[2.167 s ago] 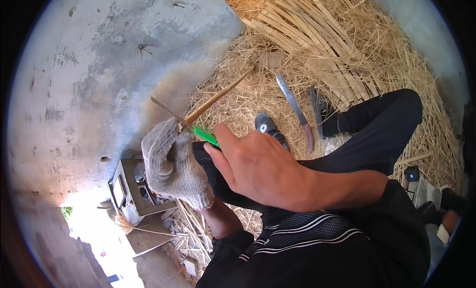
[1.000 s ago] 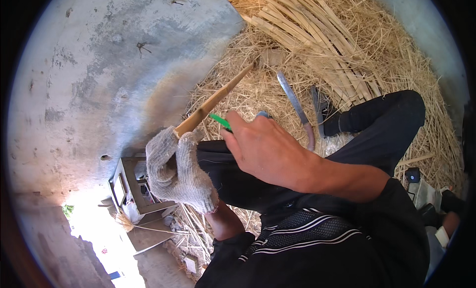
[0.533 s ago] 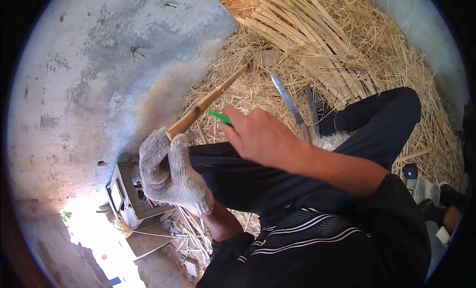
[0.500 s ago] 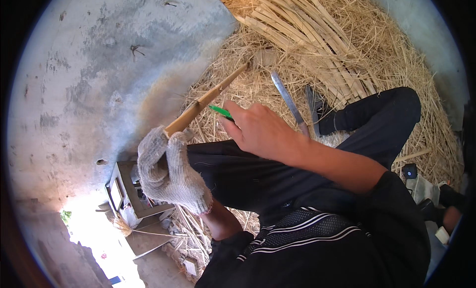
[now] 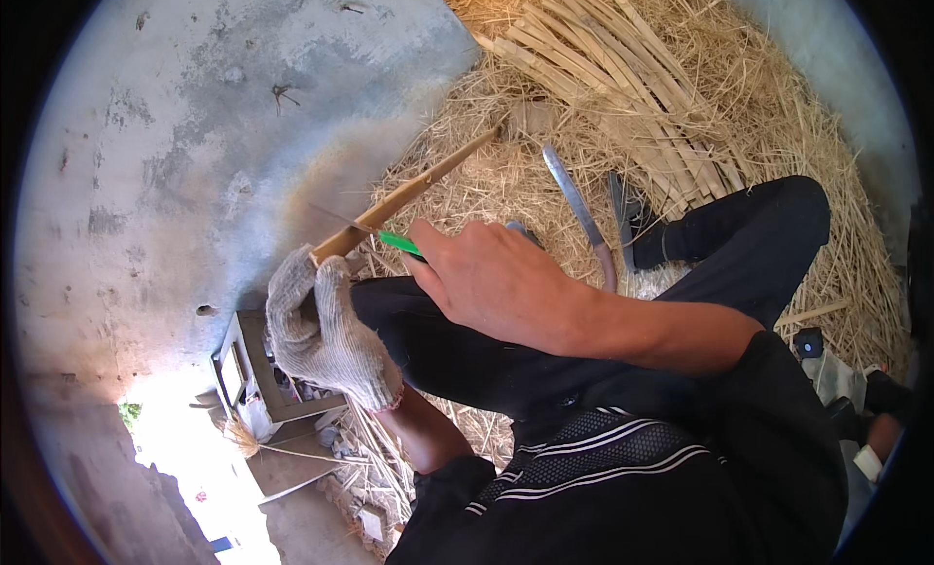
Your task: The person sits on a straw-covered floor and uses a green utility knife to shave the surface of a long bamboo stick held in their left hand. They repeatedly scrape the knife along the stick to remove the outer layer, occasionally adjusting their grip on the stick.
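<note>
A grey knitted glove covers my left hand, which is closed around the near end of a long split-bamboo strip. The strip slants up and away to the right over the straw, its far end narrower and darker. In my bare right hand is a small knife with a green handle. Its thin blade lies across the strip a little beyond the glove. Both hands are above my dark-trousered leg.
A large knife with a long blade lies on straw beyond my right hand. Behind it is a pile of bamboo strips. At left rises a stained grey wall, with a wooden frame below. A small black object sits at right.
My right hand has drawn the knife back along the strip toward the glove. The view has shifted slightly; my left hand keeps its hold.
</note>
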`<action>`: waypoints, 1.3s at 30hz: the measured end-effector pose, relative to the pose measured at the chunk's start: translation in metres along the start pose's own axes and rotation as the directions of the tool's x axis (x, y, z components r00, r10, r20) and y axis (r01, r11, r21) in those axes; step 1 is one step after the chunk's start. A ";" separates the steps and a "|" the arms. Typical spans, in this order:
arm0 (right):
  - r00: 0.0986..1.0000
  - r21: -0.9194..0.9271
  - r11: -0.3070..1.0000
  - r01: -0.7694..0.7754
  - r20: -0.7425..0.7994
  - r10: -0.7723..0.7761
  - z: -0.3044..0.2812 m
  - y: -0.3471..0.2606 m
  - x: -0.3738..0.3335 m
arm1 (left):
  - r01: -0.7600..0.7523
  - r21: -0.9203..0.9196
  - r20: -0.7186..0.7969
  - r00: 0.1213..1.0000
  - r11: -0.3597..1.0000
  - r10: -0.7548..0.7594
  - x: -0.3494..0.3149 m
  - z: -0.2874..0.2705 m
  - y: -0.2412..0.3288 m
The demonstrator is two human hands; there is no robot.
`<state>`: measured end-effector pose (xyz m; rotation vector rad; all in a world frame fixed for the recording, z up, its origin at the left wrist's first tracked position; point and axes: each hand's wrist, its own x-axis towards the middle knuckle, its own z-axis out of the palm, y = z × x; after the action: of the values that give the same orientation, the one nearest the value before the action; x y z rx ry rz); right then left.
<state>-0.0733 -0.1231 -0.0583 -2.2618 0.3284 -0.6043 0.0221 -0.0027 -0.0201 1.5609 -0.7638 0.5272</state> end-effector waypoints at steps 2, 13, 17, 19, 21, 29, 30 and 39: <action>0.999 -0.050 0.998 -0.030 0.009 0.031 0.009 0.021 -0.001 | 0.016 -0.038 0.019 1.000 0.999 -0.016 -0.003 -0.002 0.000; 1.000 0.163 0.986 -0.015 -0.015 0.018 -0.016 0.000 -0.002 | -0.078 -0.022 0.080 0.994 0.997 0.080 -0.001 0.009 0.002; 0.995 0.082 0.994 -0.072 0.070 0.067 -0.023 -0.006 -0.010 | -0.089 -0.042 0.127 0.987 0.995 0.094 -0.004 0.006 0.001; 0.993 0.048 0.995 -0.085 0.090 0.081 -0.020 -0.003 -0.007 | -0.078 -0.042 0.084 0.993 0.996 0.081 -0.003 0.008 0.002; 0.999 0.048 0.997 -0.052 -0.009 0.053 -0.013 -0.009 -0.004 | -0.047 -0.017 0.054 0.997 0.999 0.048 0.002 0.009 0.005; 0.999 0.019 0.999 -0.032 -0.033 0.033 0.004 -0.004 -0.003 | -0.030 0.046 0.020 0.999 0.999 0.029 -0.003 0.002 -0.003; 0.999 0.011 1.000 -0.027 -0.033 0.027 0.000 -0.008 -0.001 | -0.025 0.028 0.013 1.000 0.999 0.024 0.000 0.004 -0.003; 0.997 -0.068 0.998 -0.011 -0.073 0.006 0.009 -0.008 -0.002 | -0.026 0.048 0.050 0.998 0.999 0.024 -0.001 0.001 0.000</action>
<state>-0.0698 -0.1118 -0.0587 -2.3067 0.3996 -0.6814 0.0213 -0.0031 -0.0207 1.6158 -0.8145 0.5305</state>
